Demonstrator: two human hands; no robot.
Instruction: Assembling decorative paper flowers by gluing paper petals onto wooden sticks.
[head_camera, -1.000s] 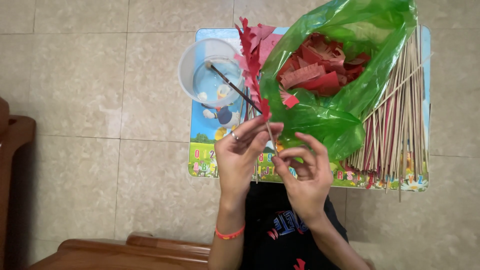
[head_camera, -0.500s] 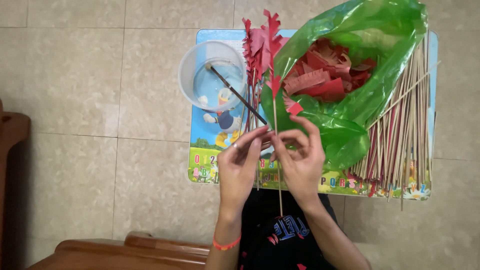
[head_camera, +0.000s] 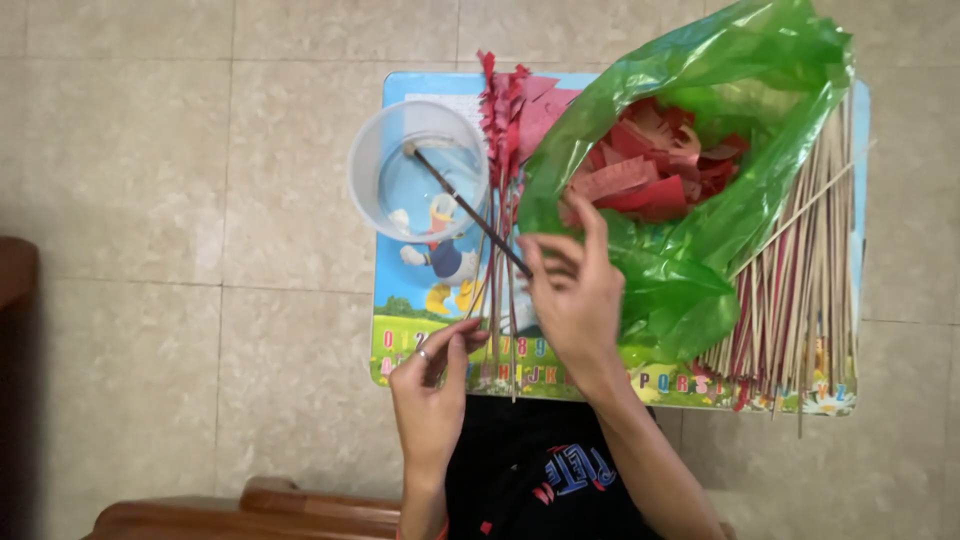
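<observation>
The left hand sits at the near edge of the small desk, its grip pressed together on the lower ends of a bundle of thin sticks with red paper fringes that runs up the desk toward the far edge. The right hand is spread, fingers loose, hovering over the near lip of the green plastic bag full of red paper strips; whether it pinches anything I cannot tell. A clear plastic tub with a dark brush stands at the far left corner, and a heap of bare sticks lies along the right edge.

To do this well, I judge the left grip should stay firm on the stick ends (so the fringed tops do not fan apart) while the right picks a single strip.

Half a second ago both hands met on one stick near the desk's near edge; now they are apart, the right having gone toward the bag.
</observation>
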